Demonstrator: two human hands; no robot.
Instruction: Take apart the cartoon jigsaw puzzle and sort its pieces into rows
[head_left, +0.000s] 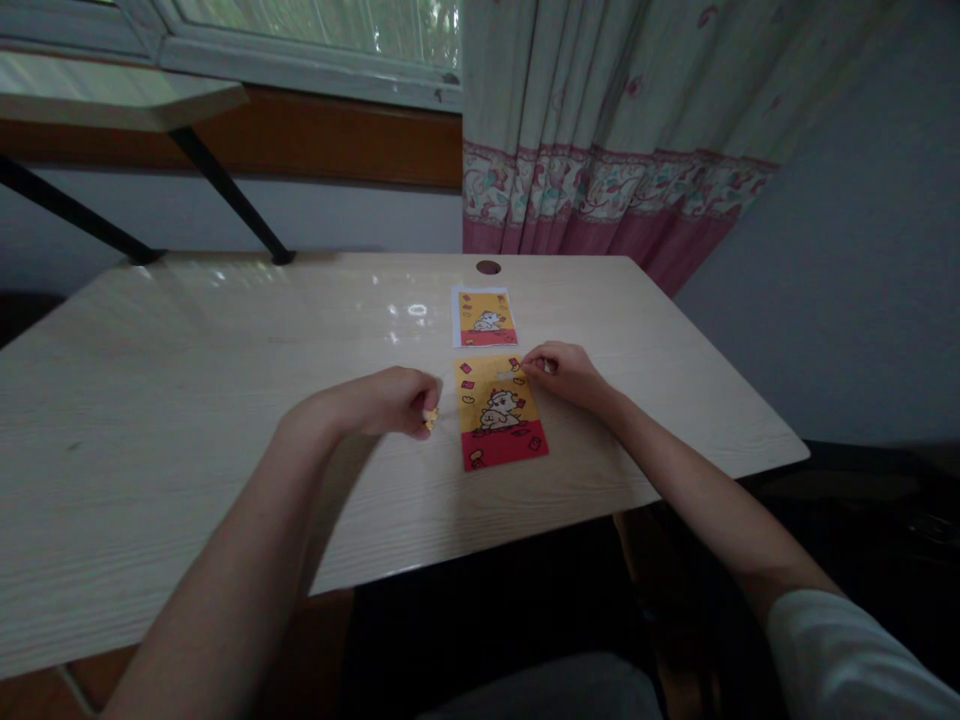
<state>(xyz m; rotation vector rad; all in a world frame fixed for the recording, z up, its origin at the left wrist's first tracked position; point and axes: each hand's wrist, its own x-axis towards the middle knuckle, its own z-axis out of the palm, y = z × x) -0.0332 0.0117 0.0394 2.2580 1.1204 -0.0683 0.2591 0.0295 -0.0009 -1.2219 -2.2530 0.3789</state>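
Just right of the frame's centre lies one puzzle board (499,412), flat on the single pale table (225,390), yellow over red, with one white cartoon animal drawn on it. Two small red packets show at its upper left, and one pale grey patch (506,376) breaks the yellow near its upper right.

Directly above it in the frame, just apart, is one smaller picture card (486,320) with much the same design and a white margin along its left and top edges.

You have two bare hands at work, one on either side of the board. Your left hand (401,398), left of the board and clear of it, is curled nearly closed around yellow puzzle material (430,418); you can't count the pieces from this view. Your right hand (564,370) is at the board's upper right corner, thumb and forefinger pinched together, the other fingers curled; whether a piece sits between those tips can't be told.

Farther up the frame are one round hole (489,267) in the tabletop, one patterned curtain (585,180), and, at upper left, one shelf (112,98) with two black supports (229,190).
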